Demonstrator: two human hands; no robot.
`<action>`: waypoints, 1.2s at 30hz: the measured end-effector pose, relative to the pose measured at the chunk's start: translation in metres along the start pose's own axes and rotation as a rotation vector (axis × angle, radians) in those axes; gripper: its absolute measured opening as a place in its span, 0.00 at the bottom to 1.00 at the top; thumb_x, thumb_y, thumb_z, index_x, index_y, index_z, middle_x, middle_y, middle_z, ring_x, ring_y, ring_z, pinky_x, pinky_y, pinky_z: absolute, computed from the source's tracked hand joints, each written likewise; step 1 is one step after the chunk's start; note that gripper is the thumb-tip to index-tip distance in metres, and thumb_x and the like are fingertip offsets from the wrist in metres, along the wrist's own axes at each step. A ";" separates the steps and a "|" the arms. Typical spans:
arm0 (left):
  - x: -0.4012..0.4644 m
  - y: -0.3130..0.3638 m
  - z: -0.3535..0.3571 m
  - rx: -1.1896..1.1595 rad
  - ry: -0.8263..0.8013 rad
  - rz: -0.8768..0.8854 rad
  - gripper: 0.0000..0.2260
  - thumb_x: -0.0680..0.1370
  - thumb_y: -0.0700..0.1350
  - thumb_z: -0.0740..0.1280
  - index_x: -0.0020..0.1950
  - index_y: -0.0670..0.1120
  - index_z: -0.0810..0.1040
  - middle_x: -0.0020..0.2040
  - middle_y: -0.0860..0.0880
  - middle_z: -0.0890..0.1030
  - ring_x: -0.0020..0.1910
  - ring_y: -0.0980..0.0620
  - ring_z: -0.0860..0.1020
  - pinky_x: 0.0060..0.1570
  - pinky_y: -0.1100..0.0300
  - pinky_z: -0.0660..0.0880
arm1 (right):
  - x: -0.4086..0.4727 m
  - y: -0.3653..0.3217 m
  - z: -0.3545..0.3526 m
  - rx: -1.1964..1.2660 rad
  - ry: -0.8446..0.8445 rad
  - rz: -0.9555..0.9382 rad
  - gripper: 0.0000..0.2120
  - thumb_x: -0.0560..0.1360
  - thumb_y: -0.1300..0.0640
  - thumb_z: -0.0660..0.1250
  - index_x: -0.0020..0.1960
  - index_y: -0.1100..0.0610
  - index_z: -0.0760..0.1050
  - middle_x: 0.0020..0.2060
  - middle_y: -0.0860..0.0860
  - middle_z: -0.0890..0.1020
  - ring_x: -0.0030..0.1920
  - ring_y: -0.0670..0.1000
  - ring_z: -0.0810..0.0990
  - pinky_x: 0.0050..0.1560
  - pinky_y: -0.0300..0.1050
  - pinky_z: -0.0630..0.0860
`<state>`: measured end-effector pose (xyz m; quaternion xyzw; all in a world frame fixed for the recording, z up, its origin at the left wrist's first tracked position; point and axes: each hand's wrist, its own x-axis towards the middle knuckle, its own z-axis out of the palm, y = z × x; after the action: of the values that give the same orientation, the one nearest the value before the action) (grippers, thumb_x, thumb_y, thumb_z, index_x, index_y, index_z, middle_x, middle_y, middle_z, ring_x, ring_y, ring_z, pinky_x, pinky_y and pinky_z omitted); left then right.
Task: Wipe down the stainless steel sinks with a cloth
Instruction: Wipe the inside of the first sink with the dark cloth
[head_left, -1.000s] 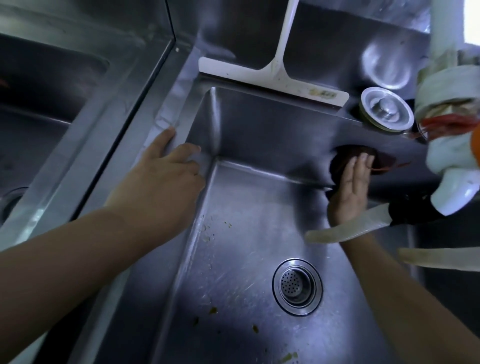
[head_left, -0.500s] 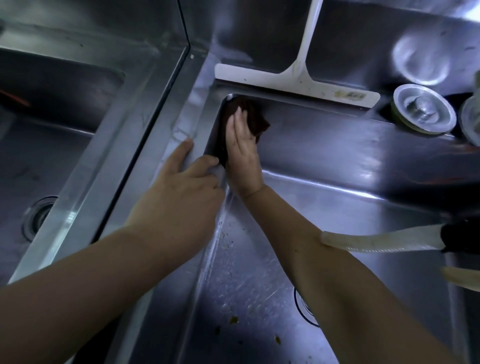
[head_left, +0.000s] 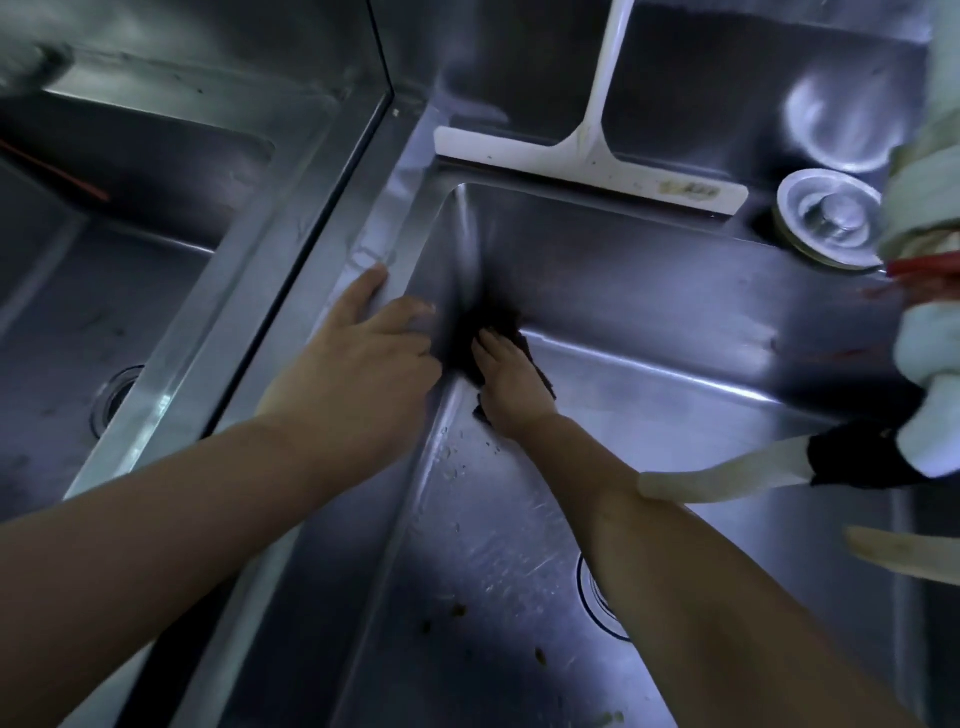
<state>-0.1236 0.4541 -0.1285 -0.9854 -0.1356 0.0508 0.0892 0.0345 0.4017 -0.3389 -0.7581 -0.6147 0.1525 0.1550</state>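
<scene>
Cloth (head_left: 511, 332): dark and crumpled, pressed into the far-left bottom corner of the right-hand sink (head_left: 649, 431), mostly hidden under the hand.
Right hand (head_left: 511, 384): lay flat on the cloth with fingers straight and close together, pressing it against the steel.
Left hand (head_left: 358, 374): rested spread and flat on the rim (head_left: 337, 291) between the two sinks, fingertips at the inner edge, holding nothing.
Sink floor: showed streaks, droplets and small brown specks (head_left: 457, 610).
Squeegee (head_left: 592, 161): white, lay along the far rim.
Strainer plug (head_left: 826, 218): sat at the far right.
</scene>
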 end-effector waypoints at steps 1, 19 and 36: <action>0.001 0.001 -0.001 -0.009 -0.009 -0.005 0.04 0.70 0.43 0.67 0.36 0.47 0.81 0.38 0.49 0.81 0.62 0.47 0.73 0.70 0.43 0.54 | -0.009 -0.005 -0.002 -0.020 -0.026 -0.005 0.32 0.74 0.60 0.64 0.75 0.65 0.55 0.76 0.60 0.56 0.76 0.57 0.52 0.74 0.43 0.39; -0.082 0.017 -0.025 -0.167 0.067 -0.245 0.20 0.75 0.44 0.58 0.63 0.38 0.75 0.63 0.42 0.76 0.61 0.42 0.73 0.66 0.53 0.61 | -0.130 -0.044 0.015 0.090 -0.180 -0.332 0.34 0.66 0.60 0.75 0.70 0.62 0.68 0.69 0.60 0.69 0.71 0.64 0.65 0.72 0.60 0.58; -0.081 0.009 -0.009 -0.290 0.165 -0.250 0.19 0.75 0.37 0.56 0.63 0.36 0.75 0.62 0.40 0.77 0.60 0.43 0.73 0.66 0.47 0.64 | 0.005 -0.117 -0.021 1.482 0.377 0.822 0.29 0.77 0.67 0.55 0.75 0.47 0.60 0.72 0.49 0.66 0.65 0.49 0.69 0.69 0.45 0.65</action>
<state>-0.1976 0.4218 -0.1152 -0.9643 -0.2549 -0.0617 -0.0369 -0.0594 0.4285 -0.2702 -0.6364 0.0015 0.4295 0.6408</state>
